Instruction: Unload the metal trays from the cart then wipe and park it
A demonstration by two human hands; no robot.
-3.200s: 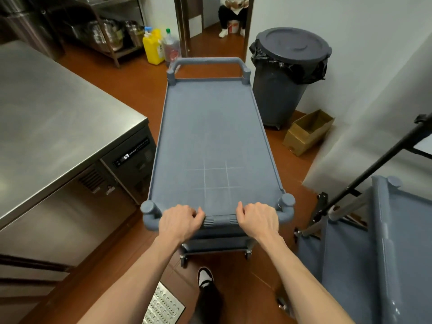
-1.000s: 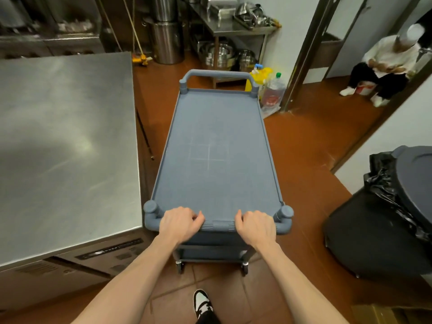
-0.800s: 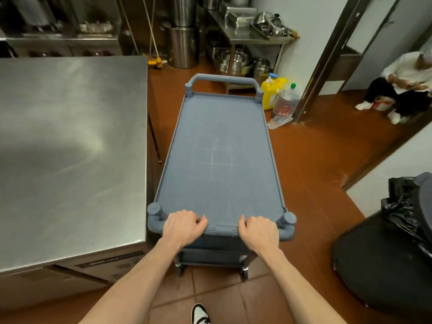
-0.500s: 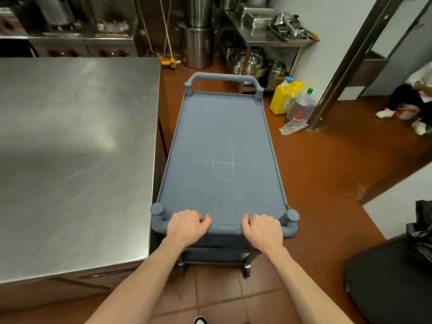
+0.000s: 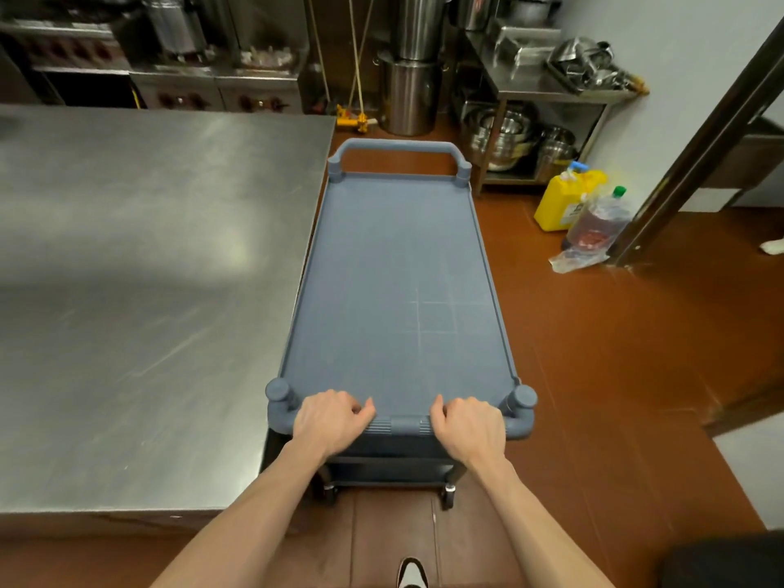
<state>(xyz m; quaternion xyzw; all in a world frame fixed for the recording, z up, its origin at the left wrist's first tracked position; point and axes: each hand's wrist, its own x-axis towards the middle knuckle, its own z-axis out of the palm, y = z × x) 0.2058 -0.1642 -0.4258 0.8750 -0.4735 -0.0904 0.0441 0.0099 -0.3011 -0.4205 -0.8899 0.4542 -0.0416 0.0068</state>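
Note:
A blue-grey plastic cart (image 5: pixel 399 290) stands lengthwise in front of me, its top shelf bare with faint scratch lines. My left hand (image 5: pixel 329 420) grips the near handle bar (image 5: pixel 401 425) left of centre. My right hand (image 5: pixel 469 426) grips the same bar right of centre. The cart's left side runs close along the steel counter (image 5: pixel 140 290). A second handle (image 5: pixel 399 147) arches over the far end. No metal trays show on the cart's top; the lower shelves are mostly hidden.
Tall steel stockpots (image 5: pixel 409 95) stand on the floor beyond the cart. A steel shelf rack (image 5: pixel 547 95) with bowls and pans is at the far right, with a yellow jug (image 5: pixel 566 201) and a plastic bottle (image 5: pixel 598 222) beside a door frame (image 5: pixel 695 154). Brown tiled floor lies right.
The cart has swung left from facing the doorway and bin to lie alongside the steel counter, and it has rolled forward. Both hands have kept their grip on the near handle.

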